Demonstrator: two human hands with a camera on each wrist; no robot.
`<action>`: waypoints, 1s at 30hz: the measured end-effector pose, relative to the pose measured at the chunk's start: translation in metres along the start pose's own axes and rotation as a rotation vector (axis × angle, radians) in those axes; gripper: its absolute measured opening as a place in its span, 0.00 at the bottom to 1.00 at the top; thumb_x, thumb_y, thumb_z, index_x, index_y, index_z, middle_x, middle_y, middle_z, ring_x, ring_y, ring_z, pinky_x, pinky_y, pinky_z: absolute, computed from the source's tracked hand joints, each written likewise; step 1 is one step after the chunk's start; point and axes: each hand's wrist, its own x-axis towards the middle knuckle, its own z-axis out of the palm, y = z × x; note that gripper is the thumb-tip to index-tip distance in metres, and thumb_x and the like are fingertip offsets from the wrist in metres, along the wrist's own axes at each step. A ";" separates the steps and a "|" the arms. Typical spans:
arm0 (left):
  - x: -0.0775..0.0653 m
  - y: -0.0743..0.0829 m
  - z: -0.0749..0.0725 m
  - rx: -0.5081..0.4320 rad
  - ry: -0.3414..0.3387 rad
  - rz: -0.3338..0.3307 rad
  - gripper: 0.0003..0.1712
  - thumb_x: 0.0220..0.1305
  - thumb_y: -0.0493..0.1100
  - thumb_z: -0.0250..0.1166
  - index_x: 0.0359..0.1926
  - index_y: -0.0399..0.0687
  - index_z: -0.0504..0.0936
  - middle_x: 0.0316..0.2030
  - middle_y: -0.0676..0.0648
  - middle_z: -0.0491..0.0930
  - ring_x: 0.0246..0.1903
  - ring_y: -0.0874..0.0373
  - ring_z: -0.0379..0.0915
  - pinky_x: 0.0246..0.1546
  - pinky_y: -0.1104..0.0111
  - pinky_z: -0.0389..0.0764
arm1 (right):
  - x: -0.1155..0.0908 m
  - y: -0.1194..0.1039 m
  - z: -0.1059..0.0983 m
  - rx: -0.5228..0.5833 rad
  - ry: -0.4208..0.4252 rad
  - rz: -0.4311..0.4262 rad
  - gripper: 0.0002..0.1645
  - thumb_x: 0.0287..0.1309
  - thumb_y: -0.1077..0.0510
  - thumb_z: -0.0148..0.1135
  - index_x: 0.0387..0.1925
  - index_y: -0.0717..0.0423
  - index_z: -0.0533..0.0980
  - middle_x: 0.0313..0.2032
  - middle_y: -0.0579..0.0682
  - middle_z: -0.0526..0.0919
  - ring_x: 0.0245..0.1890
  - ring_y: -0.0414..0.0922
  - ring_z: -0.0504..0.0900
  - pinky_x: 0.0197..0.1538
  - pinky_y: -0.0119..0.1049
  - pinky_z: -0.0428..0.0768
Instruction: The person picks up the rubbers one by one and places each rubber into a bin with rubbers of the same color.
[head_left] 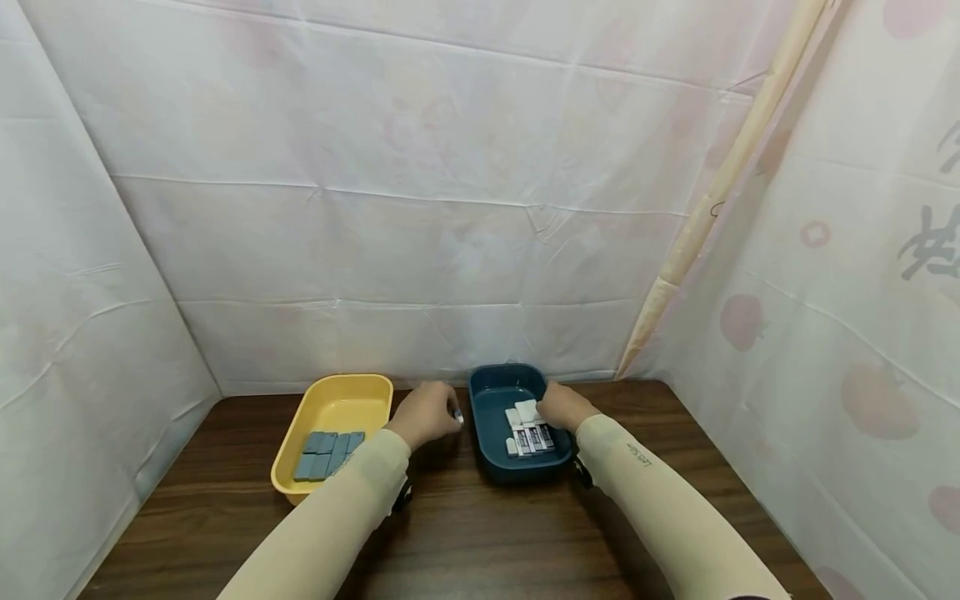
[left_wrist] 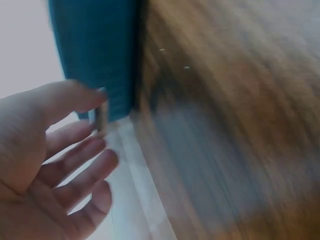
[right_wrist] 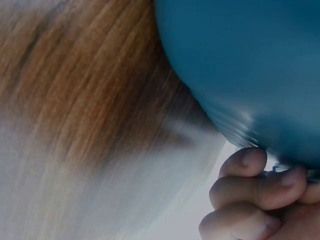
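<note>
Between the thumb and index finger of my left hand (head_left: pixel 429 414), a small white and dark block (left_wrist: pixel 100 114), resembling a sleeved eraser, is pinched. That hand is over the table, just left of the blue tray (head_left: pixel 491 450); its other fingers are loosely bent. My right hand (head_left: pixel 564 406) reaches over the tray's right rim, its curled fingers (right_wrist: pixel 240 162) at the rim in the right wrist view. White erasers (head_left: pixel 527 411) lie at its fingertips, several in dark printed sleeves (head_left: pixel 531 439). I cannot tell whether the right hand grips one.
Left of my left hand is a yellow tray (head_left: pixel 352 383) with several flat grey blocks (head_left: pixel 322 457) in its near half. Both trays stand on a dark wooden table (head_left: pixel 480 533). Pale printed sheets (head_left: pixel 420 250) hang behind and at the sides, with a wrapped pole (head_left: pixel 686 246) at back right.
</note>
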 end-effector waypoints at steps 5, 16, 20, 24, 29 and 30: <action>0.007 0.014 -0.002 -0.029 0.146 -0.022 0.06 0.68 0.43 0.80 0.42 0.50 0.92 0.43 0.50 0.90 0.35 0.56 0.81 0.37 0.59 0.85 | -0.001 0.000 -0.002 0.001 0.001 0.004 0.44 0.82 0.53 0.55 0.86 0.73 0.57 0.81 0.71 0.72 0.78 0.64 0.78 0.78 0.65 0.77; 0.026 0.053 0.022 0.277 0.073 0.154 0.07 0.67 0.47 0.82 0.35 0.52 0.93 0.36 0.53 0.89 0.39 0.57 0.81 0.51 0.54 0.86 | -0.006 -0.006 -0.002 -0.012 -0.009 0.012 0.44 0.83 0.53 0.56 0.86 0.74 0.57 0.81 0.72 0.71 0.79 0.65 0.76 0.79 0.66 0.75; 0.030 0.066 0.031 0.385 0.004 0.184 0.10 0.68 0.45 0.80 0.29 0.54 0.91 0.27 0.55 0.85 0.34 0.57 0.79 0.54 0.50 0.83 | -0.003 -0.005 -0.001 0.011 -0.018 0.021 0.45 0.82 0.53 0.57 0.86 0.74 0.57 0.82 0.71 0.70 0.80 0.65 0.75 0.80 0.67 0.74; 0.033 0.072 0.042 0.454 -0.025 0.189 0.06 0.71 0.42 0.78 0.34 0.54 0.93 0.31 0.54 0.90 0.36 0.56 0.83 0.56 0.49 0.82 | 0.012 0.003 0.003 -0.020 -0.015 0.020 0.45 0.81 0.52 0.56 0.86 0.73 0.57 0.82 0.71 0.70 0.79 0.65 0.76 0.79 0.65 0.76; 0.037 0.075 0.054 0.501 -0.021 0.157 0.06 0.75 0.41 0.75 0.37 0.55 0.91 0.36 0.52 0.92 0.38 0.55 0.85 0.56 0.52 0.76 | 0.012 0.005 0.002 -0.015 -0.006 0.012 0.44 0.82 0.52 0.56 0.87 0.73 0.57 0.82 0.71 0.70 0.79 0.64 0.76 0.80 0.65 0.75; 0.037 0.075 0.056 0.506 -0.017 0.151 0.06 0.76 0.41 0.75 0.37 0.55 0.91 0.35 0.52 0.91 0.38 0.55 0.85 0.56 0.53 0.75 | 0.004 -0.001 -0.001 -0.001 -0.010 0.019 0.44 0.82 0.54 0.56 0.86 0.73 0.57 0.83 0.71 0.69 0.80 0.65 0.75 0.81 0.66 0.73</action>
